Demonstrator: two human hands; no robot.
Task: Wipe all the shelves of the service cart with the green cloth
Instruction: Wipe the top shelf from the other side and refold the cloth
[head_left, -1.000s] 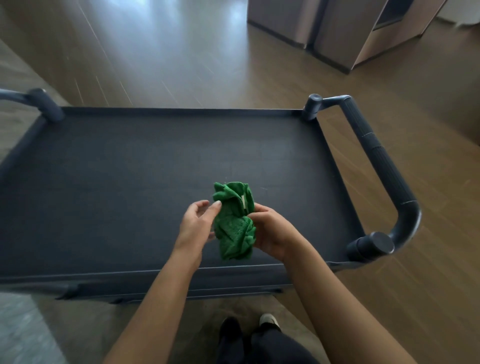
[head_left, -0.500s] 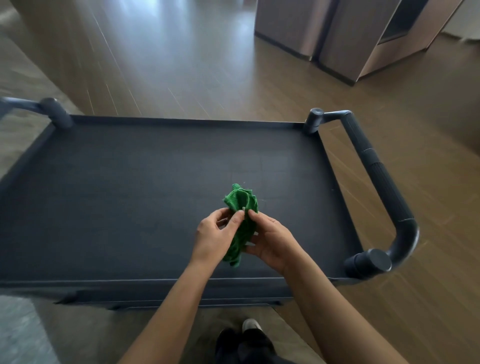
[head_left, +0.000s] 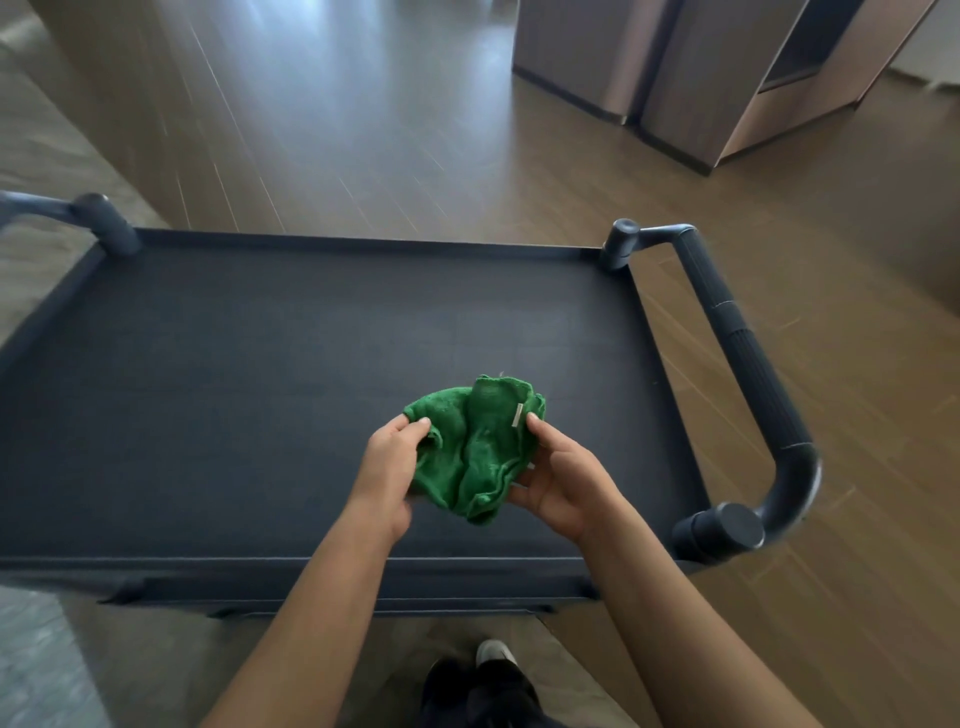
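The green cloth (head_left: 472, 447) hangs bunched over the top shelf (head_left: 260, 389), near its front edge. I have the left hand (head_left: 387, 467) pinching one side, the right hand (head_left: 563, 483) gripping the other. I judge it should be flattened into a pad before pressing down.

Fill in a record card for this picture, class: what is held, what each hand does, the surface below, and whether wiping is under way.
Held: green cloth, crumpled and partly spread
Left: left hand pinches the cloth's left edge
Right: right hand holds its right side
Surface below: dark top shelf, with a handle at its right end
Wiping: apparently not under way; the cloth is held between both hands over the shelf
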